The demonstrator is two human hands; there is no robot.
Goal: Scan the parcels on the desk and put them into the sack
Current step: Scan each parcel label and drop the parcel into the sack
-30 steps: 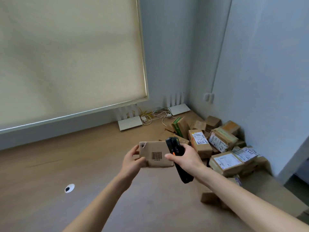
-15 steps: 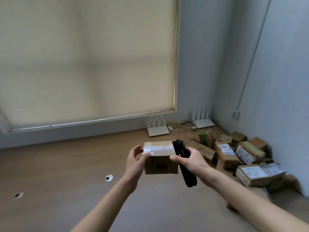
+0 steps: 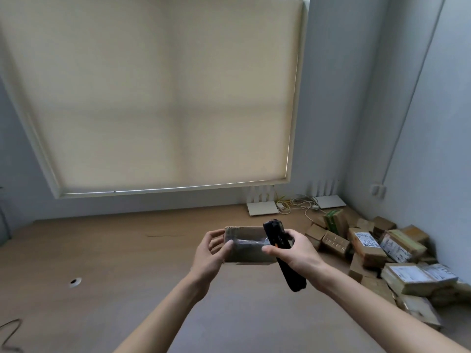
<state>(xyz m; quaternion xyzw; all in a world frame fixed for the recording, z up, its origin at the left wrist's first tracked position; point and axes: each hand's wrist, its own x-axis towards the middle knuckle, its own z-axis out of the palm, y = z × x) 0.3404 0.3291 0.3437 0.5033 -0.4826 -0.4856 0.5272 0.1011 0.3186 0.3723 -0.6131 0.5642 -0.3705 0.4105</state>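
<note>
Fingers (image 3: 212, 242) of my left hand (image 3: 207, 256) curl round the left end of a small brown cardboard parcel wrapped in clear tape (image 3: 246, 247), thumb pressed on its near face, so that hand is clamped on it. My right hand (image 3: 293, 253) grips a black handheld scanner with an orange side button (image 3: 280, 253); thumb lies along its near side, other fingers wrapped behind it. Scanner tilted, head up beside the parcel's right end, handle slanting down toward me. Whether the right fingers also touch the parcel: cannot tell. Parcel held level in the air above the long light wooden desk (image 3: 127, 250), between both hands, roughly mid-frame. Heap of brown cardboard boxes with white printed labels (image 3: 377, 253) lies on the desk's right end against the pale grey wall (image 3: 433, 149), well apart from the held parcel; one box there carries a green stripe (image 3: 331, 220). Two flat white devices with upright antennas (image 3: 262, 207) sit at the desk's back edge, tangled white and yellow cables (image 3: 298, 202) between them. Cream roller blind (image 3: 165, 98) covers the window behind. Small round cable hole (image 3: 75, 282) in the desk, left of my forearm
</note>
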